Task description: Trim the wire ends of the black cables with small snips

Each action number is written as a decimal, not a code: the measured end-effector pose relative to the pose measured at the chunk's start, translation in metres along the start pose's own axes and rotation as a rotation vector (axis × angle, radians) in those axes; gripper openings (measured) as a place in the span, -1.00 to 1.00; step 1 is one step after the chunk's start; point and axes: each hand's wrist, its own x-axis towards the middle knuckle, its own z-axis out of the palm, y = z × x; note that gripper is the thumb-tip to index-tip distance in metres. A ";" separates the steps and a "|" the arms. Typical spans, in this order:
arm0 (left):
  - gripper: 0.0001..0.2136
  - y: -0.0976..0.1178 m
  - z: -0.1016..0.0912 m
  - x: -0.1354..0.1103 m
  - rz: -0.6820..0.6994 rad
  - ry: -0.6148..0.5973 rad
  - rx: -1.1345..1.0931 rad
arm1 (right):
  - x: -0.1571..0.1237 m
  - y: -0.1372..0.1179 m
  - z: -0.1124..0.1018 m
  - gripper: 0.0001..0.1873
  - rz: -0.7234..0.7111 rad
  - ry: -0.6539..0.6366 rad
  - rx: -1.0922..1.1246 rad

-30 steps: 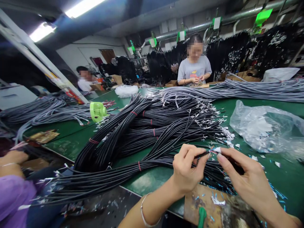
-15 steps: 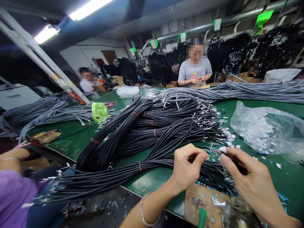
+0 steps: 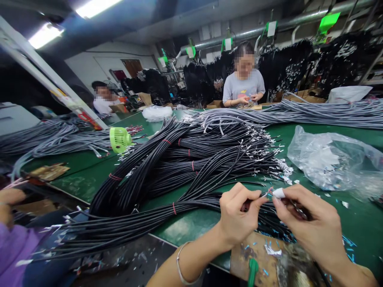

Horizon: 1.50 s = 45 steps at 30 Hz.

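Thin coloured wires [image 3: 270, 191] stick out of a cable end between my two hands, above the dark bundle. My left hand [image 3: 239, 211] pinches the cable just behind these wires, thumb against forefinger. On the other side, my right hand [image 3: 314, 223] has its thumb and forefinger closed at the wire tips; a white cover [image 3: 279, 193] sits on the forefinger. The inside of the right palm is dark and hard to make out. Beneath both hands runs a bundle of black cables [image 3: 191, 207], tied with a red band [image 3: 174, 208].
More tied black cables [image 3: 167, 171] lie behind. Grey cables [image 3: 314, 113] stretch across the back. A clear plastic bag [image 3: 323, 155] lies right, a green fan [image 3: 119, 139] left. A stained board [image 3: 243, 255] is in front. A co-worker [image 3: 243, 85] sits opposite.
My hands have come closer together, and the right thumb and forefinger have closed at the wire tips. The view has shifted slightly, moving the scene a little left.
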 end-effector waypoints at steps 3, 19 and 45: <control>-0.92 -0.003 0.003 -0.003 0.077 0.002 0.032 | 0.002 0.008 0.001 -0.93 0.093 -0.044 0.029; -0.86 -0.008 -0.002 0.009 -0.249 -0.236 -0.097 | 0.013 0.019 0.002 -0.84 0.239 -0.228 0.106; -0.82 -0.002 -0.007 0.008 -0.306 -0.200 -0.141 | 0.016 0.006 -0.015 -0.79 0.223 -0.214 0.002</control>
